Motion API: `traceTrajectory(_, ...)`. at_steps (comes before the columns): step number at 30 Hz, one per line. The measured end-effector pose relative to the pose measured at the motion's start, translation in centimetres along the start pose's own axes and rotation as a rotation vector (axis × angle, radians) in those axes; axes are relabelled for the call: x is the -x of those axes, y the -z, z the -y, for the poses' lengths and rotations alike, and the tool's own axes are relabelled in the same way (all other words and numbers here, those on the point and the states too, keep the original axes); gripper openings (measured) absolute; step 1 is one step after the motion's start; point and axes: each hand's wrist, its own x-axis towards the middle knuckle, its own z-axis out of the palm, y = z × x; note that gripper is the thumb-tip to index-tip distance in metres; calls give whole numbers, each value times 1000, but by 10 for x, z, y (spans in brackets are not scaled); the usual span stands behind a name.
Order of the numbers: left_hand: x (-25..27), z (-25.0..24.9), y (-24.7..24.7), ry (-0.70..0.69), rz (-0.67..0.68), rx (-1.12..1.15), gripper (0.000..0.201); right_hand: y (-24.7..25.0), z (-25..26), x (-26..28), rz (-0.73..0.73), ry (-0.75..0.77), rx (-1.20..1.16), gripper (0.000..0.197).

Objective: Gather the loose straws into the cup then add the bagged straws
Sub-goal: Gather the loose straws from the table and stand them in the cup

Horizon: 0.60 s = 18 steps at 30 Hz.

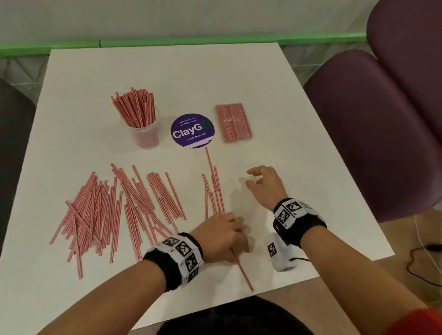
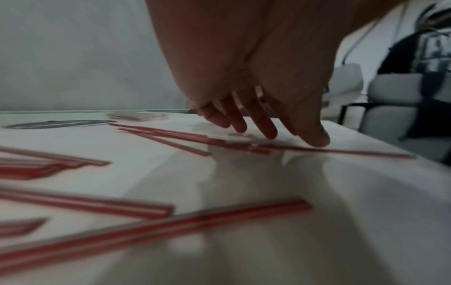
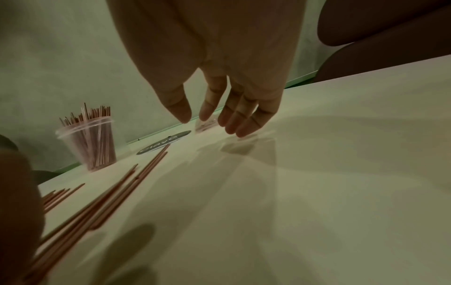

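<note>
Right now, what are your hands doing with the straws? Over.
Left hand pressing fingers on a few loose straws; right hand open, empty. Cup part full, big pile left, bag untouched. Nothing in the way.

Looks like an office pantry or break area. Main clue: round purple ClayGo sticker (image 1: 192, 130) mid white table (image 1: 275, 106), small print reading roughly "keep our pantries clean" and "Clean as you go". Just left of the sticker, a clear plastic cup (image 1: 147, 135) packed with red-striped straws. Right of the table, padded purple chairs (image 1: 384, 129); left of it, a dark chair (image 1: 2, 161). Beyond the table's far edge, green trim strip (image 1: 179, 39) along a pale wall.
</note>
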Motion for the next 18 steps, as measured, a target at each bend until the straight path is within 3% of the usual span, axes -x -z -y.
traceTrajectory(6, -9, -5, -1, -136, 75, -263, 20, 0, -6, 6, 7, -9, -24, 29)
traceTrajectory(8, -6, -3, -3, -111, 121, -358, 19, -3, -3, 6, 18, 1, -37, 29)
traceTrajectory(11, -8, 5, -14, -121, -52, -378, 18, -6, 3, 5, 39, 8, -45, 29)
traceTrajectory(13, -5, 4, -2, -92, -150, -193, 8, -7, 6, 3, 41, 2, -44, 28)
traceTrajectory(16, 5, 15, 21, 314, -306, 249, 16, -8, 9, 0, 41, -40, -47, 28)
traceTrajectory(18, 14, 25, 26, 536, -393, 379, 23, -13, 13, 0, 68, -73, -50, 29)
